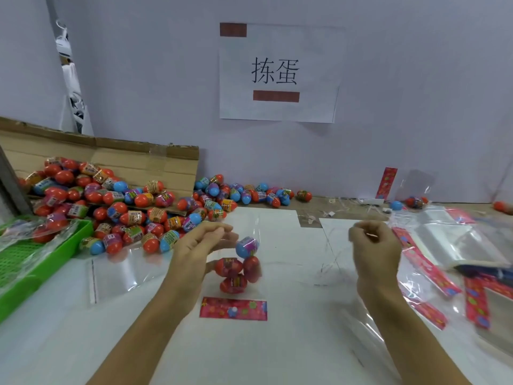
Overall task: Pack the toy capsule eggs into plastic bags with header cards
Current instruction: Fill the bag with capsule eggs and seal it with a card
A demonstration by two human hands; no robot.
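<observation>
Four toy capsule eggs (239, 266), three red and one blue-topped, sit inside a clear plastic bag (251, 273) at the centre of the head view, with the bag's pink printed header card (233, 309) lying flat on the white counter (69, 343) just below them. The left hand (198, 252) is beside the bag on its left; its fingers are loosely bent, the upper ones reaching toward the blue-topped egg and the thumb touching the side of a red one, so its grip looks like a light hold on the filled bag, though motion blur hides how firm the hold is. The right hand (373, 245), right of centre and well apart from the bag, has its fingers curled into a closed grip, pinching something thin and clear that is too blurred to name.

At the left of the frame a large heap of loose red, blue and purple capsule eggs (116, 207) spills from a flattened brown cardboard box (144, 159) onto the counter. A green plastic tray (30, 262) sits at the lower left edge. At the right lie a stack of empty clear bags (455, 240) and several loose pink header cards (433, 270). A white paper sign (280, 73) hangs on the wall at upper centre.
</observation>
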